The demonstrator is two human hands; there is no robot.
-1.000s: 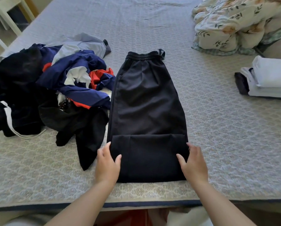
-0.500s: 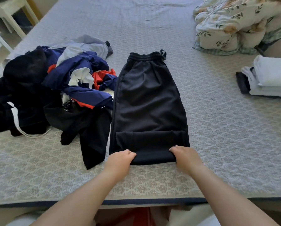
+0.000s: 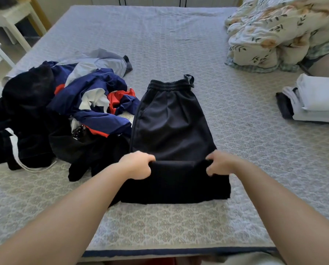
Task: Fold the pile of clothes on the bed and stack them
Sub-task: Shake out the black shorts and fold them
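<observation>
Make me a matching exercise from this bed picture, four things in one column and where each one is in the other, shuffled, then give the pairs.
Things:
1. dark trousers
2. unfolded pile
3. folded stack
4. floral duvet

Places:
A. far right corner of the bed
B. left side of the bed
C. right edge of the bed
D. middle, gripped by left hand and right hand

Pairs: 1-D, 2-B, 3-C, 4-A

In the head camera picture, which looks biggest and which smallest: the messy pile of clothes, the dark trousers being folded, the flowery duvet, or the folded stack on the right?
1. Messy pile of clothes.
2. Dark trousers and flowery duvet: they look about alike, and the duvet is cut off by the frame and farther away, so I won't rank them.
3. Folded stack, also cut off by the edge.
</observation>
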